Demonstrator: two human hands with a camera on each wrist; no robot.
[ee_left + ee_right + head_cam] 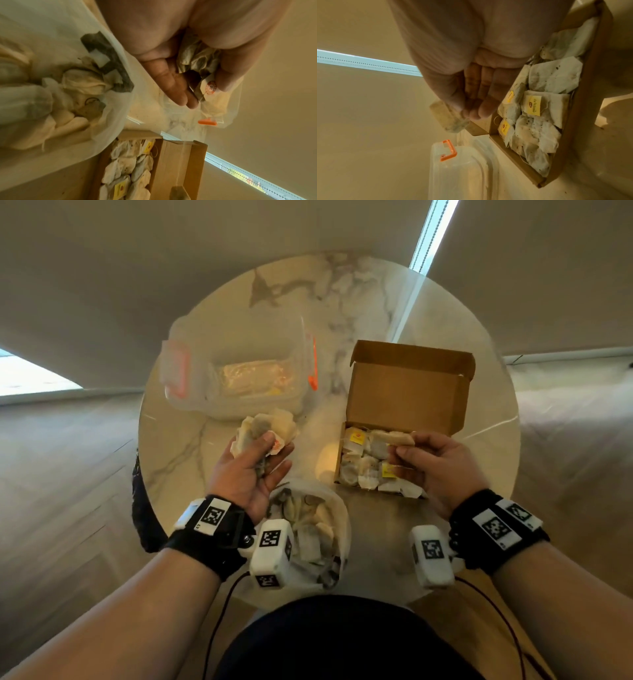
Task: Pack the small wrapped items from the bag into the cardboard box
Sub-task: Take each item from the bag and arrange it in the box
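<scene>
An open cardboard box [407, 386] stands right of centre on the round marble table, its tray full of several tea bags [363, 460], also seen in the right wrist view as tea bags [553, 75]. My right hand [435, 463] hovers over the tray and pinches one tea bag [397, 438] between thumb and fingertips; that tea bag [449, 119] pokes out past the fingers. My left hand [255, 463] holds a bunch of tea bags [263, 426], palm up, left of the box; the bunch [197, 60] sits in the curled fingers. A clear plastic bag [310, 529] of tea bags lies at the table's near edge.
A clear plastic container [239, 371] with orange latches [312, 378] stands at the back left of the table [359, 302]. The box lid [411, 357] stands upright behind the tray. The table edge lies close to my body.
</scene>
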